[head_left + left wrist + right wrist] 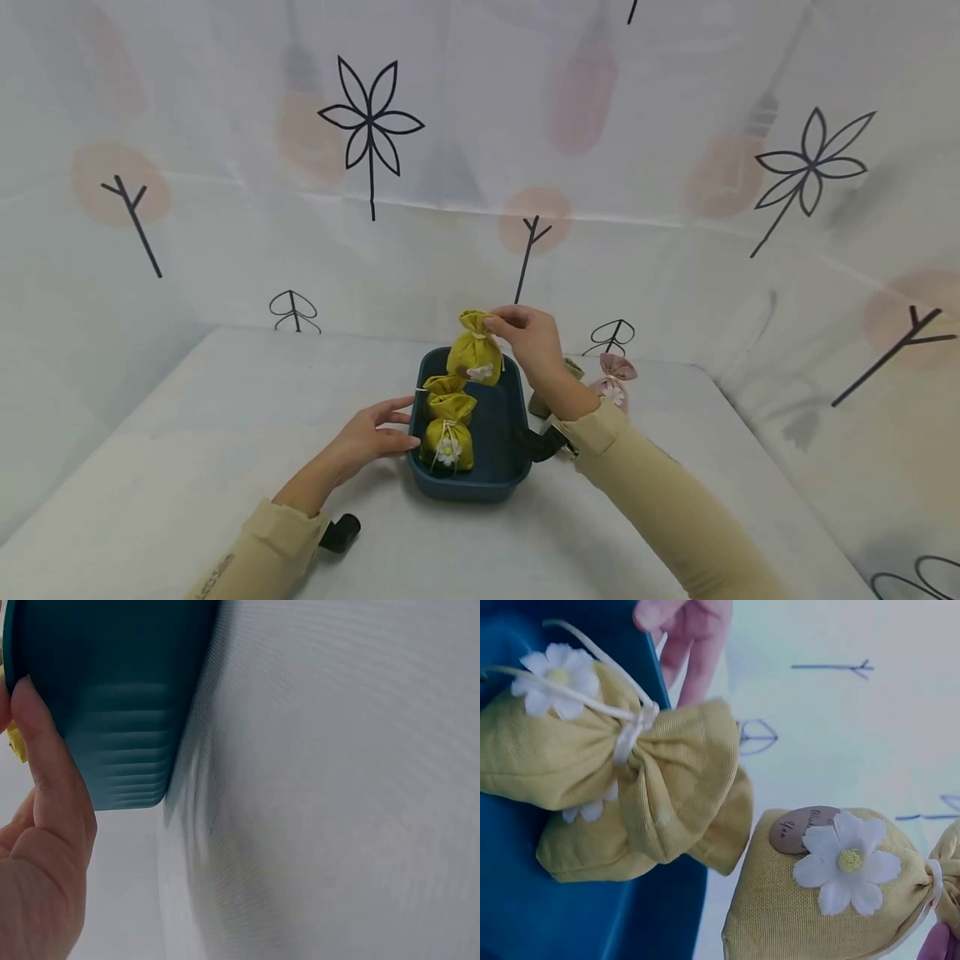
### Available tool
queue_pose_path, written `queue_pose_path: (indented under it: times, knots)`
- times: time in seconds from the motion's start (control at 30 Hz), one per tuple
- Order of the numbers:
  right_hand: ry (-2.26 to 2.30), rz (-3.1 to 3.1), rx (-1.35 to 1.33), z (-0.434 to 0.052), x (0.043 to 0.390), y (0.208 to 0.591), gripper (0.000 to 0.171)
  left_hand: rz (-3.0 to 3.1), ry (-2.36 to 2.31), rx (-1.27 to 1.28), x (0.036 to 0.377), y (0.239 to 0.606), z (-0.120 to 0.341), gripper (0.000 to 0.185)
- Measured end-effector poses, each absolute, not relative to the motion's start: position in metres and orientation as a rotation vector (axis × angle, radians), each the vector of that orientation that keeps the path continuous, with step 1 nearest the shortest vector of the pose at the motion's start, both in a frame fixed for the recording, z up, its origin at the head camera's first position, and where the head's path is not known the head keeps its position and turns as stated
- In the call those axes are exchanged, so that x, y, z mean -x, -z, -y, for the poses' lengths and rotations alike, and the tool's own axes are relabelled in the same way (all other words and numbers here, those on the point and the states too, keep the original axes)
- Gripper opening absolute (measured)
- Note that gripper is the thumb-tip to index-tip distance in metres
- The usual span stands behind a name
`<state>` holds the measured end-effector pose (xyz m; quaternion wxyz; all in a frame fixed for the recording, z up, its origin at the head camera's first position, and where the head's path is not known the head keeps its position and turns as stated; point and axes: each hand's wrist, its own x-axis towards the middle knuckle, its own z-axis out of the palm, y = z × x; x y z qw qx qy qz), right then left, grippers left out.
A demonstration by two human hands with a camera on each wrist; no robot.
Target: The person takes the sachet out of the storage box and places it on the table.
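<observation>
My right hand (528, 333) pinches a yellow drawstring pouch (474, 354) by its gathered top, above the far end of a blue plastic bin (495, 479). A white fabric flower and a small brown tag decorate this held pouch (847, 877). Inside the bin's left half lie two more yellow pouches (450, 433), one partly covering the other; the nearer one (547, 750) has a white flower and cord. At the bin's left side, my left hand (378, 429) touches the rim with its fingers fairly straight. The left wrist view shows this hand (52, 802) against the bin's outer wall (127, 712).
Right of the bin, partly behind my right forearm, are a pink pouch (617, 379) with a white flower and an olive-green pouch (573, 368). Everything stands on a white-covered table (187, 433). A patterned white curtain (450, 167) hangs behind it.
</observation>
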<state>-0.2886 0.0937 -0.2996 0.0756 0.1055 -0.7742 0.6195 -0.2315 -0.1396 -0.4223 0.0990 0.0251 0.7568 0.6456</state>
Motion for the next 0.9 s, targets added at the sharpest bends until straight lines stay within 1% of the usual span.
queue_pose_path:
  times: [0.47,0.9]
  knots:
    - [-1.825,2.36,-0.37,-0.114,0.252,0.297,0.019,-2.241,-1.892,-0.106,0.231,0.421,0.14,0.068]
    - [-1.848,2.322,-0.275,-0.136,0.23,0.308,0.018,-2.248,-1.895,-0.127,0.23,0.421,0.141,0.071]
